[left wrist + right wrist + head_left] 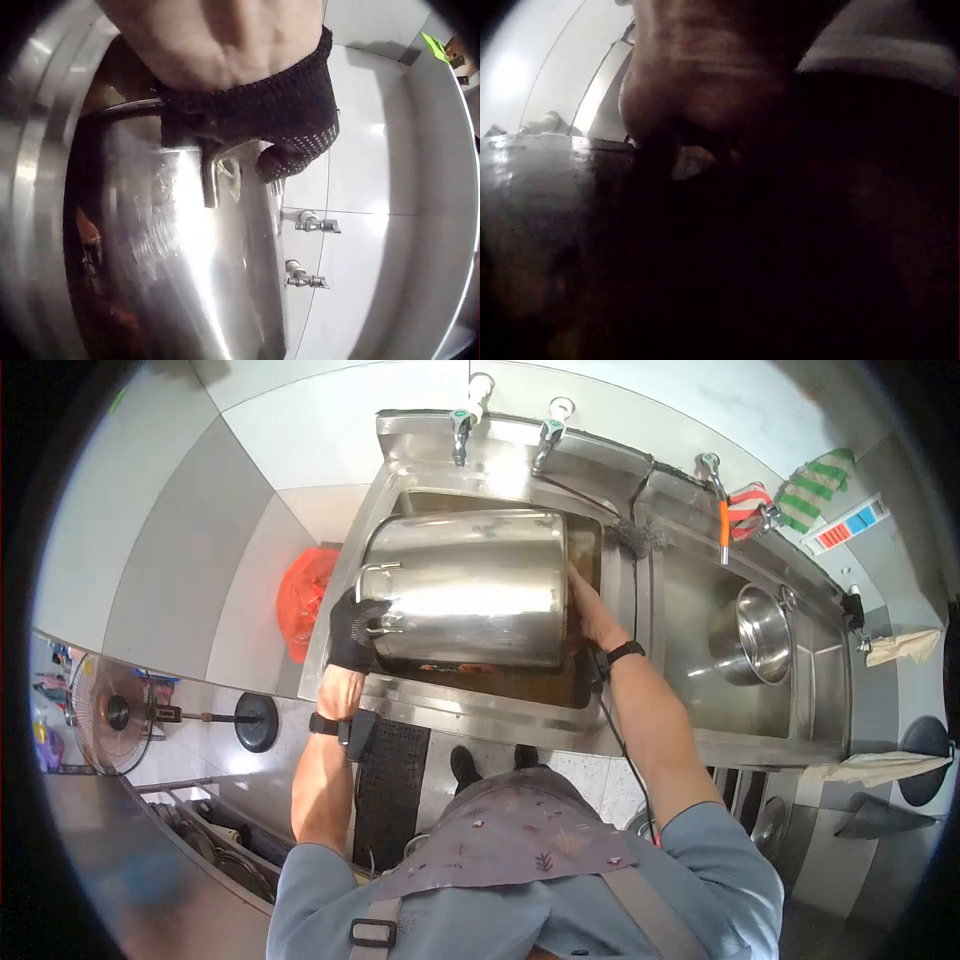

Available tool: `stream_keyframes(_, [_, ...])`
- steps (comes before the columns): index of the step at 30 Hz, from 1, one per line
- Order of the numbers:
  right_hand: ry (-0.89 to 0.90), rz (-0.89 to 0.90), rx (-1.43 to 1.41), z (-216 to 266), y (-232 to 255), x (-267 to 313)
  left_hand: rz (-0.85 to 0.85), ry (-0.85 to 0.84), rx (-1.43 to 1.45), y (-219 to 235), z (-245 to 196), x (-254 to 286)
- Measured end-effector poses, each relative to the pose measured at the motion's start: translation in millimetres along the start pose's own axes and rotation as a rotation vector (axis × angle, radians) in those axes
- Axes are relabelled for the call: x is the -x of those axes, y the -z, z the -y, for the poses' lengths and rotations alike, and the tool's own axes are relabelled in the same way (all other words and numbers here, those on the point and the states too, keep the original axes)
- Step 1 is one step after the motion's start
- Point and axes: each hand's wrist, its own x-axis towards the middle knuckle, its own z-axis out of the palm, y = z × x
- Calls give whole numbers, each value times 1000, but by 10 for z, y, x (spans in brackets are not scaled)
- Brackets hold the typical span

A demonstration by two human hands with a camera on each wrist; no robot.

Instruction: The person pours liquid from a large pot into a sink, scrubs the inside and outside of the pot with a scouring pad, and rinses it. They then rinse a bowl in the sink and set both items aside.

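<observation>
Steel runs everywhere: the long sink unit (640,732) fills most of the head view, and in its left basin we have a big stockpot (470,585) tipped on its side, mouth toward our right, base toward our left, with brownish liquid and scraps pooled beneath it. Our left hand (352,632), in a black mesh glove, is wrapped round the pot handle (214,169) near the base; the left wrist view shows the gloved fingers curled over that bar. Our right hand (590,615) sits at the pot's rim, and we judge it grips the lip, though the right wrist view is too dark to show how the fingers lie. In the right basin a smaller steel bowl (760,635) rests tilted against the wall, well apart from the pot. Two taps (505,428) stand above the left basin, a third tap with an orange handle (720,505) near the divider, and a dark scouring pad (638,538) lies on the ledge between the basins. A red bag (303,600) hangs beside the sink's left end. To handle the tipped pot well, we think we should keep the handle grip firm and the rim low inside the basin, turning slowly so the wet metal doesn't slip or knock the taps
</observation>
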Motion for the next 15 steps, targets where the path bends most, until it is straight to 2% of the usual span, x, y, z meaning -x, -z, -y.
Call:
stream_keyframes(1, [-62, -21, 28, 50, -49, 92, 11, -5, 23, 131, 45, 62])
stream_keyframes(3, [58, 16, 18, 39, -202, 412, 26, 1, 76, 434, 144, 224])
stream_keyframes(5, [-21, -24, 134, 43, -217, 387, 31, 2, 121, 648, 228, 315])
stream_keyframes(7, [18, -112, 140, 127, -248, 420, 29, -15, 147, 735, 272, 284])
stream_keyframes(9, [172, 99, -1, 177, -145, 256, 33, -27, 172, 792, 311, 231])
stream_keyframes(11, [140, 28, -18, 348, -179, 365, 53, -45, 195, 799, 310, 116])
stream_keyframes(13, [254, 170, -77, 558, -330, 578, 64, -79, 205, 785, 278, -11])
stream_keyframes(15, [264, 136, -28, 682, -412, 767, 74, -122, 189, 798, 255, -113])
